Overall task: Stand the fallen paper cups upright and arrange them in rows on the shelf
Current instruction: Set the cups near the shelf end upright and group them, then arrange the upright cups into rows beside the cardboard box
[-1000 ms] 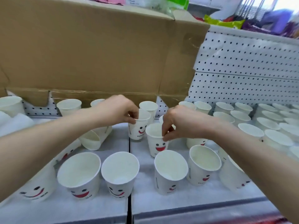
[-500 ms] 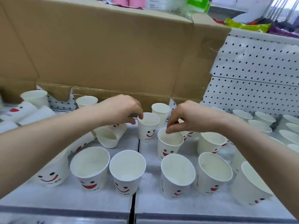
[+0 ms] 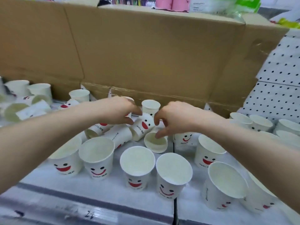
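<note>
Mid-shelf [image 3: 105, 190], left hand [image 3: 120, 111] grips fallen cup [image 3: 142, 126], mouth lower-left; right hand's [image 3: 175, 120] curled fingers [image 3: 156, 122] touching.

Tilted cup [image 3: 142, 127] just in front of cardboard box [image 3: 146, 54]: small black print beside the red smile, starts "Hello", the rest may be Chinese characters, not legible. Upright cup [image 3: 185, 140] in front of the box's right part: same line, "Hello", tail blurred. Front-row cups [image 3: 99, 164] farther out from the box: print too blurred. Shelf front edge [image 3: 90, 214], farthest from the box: handwritten "24". White pack [image 3: 201, 4] above the box: tiny print, unreadable.
</note>
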